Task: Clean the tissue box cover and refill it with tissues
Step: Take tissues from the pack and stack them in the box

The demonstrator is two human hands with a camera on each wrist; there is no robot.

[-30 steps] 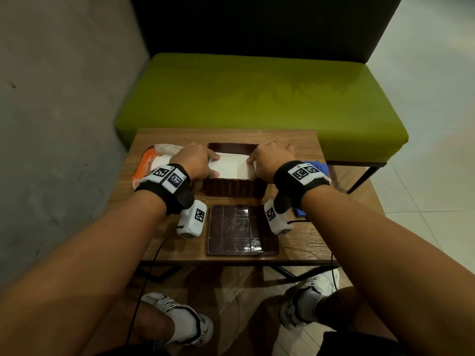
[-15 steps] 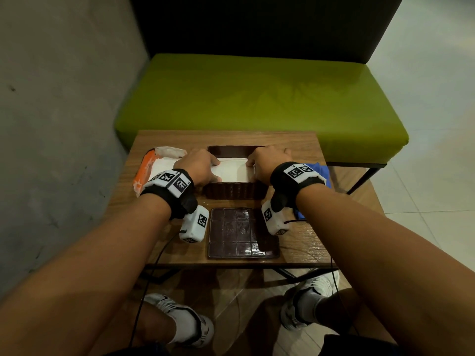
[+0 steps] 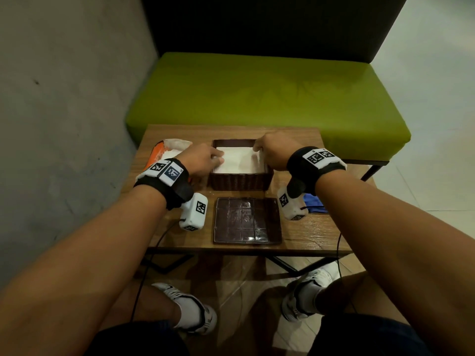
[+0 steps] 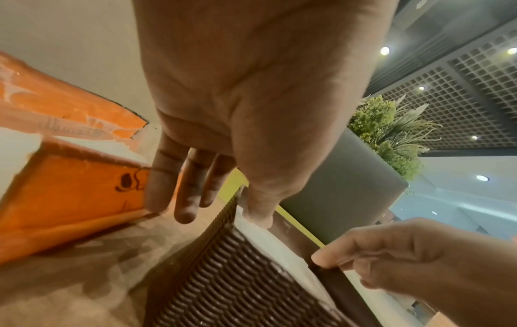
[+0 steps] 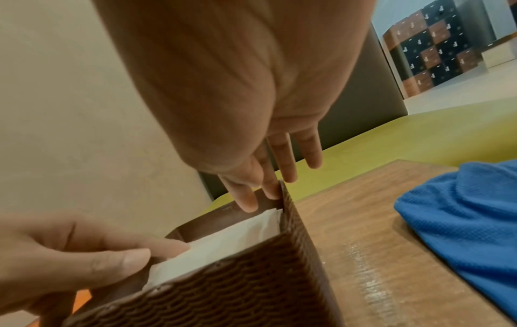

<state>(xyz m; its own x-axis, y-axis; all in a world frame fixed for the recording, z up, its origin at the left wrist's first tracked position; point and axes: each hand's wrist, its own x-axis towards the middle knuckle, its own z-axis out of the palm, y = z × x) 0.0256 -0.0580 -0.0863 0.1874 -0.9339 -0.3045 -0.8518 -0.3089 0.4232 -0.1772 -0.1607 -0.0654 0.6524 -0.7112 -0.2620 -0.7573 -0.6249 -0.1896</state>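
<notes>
Fingers of the left hand hang straight beside the tissue box cover, thumb on the tissues. Those of the right hand, also straight, reach into its far corner.

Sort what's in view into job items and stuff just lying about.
For the job:
woven tissue box
white tissues inside it
dark flat lid in front
orange tissue pack
blue cloth
left hand and right hand at the box

Just there:
green bench
wooden table
plant
</notes>
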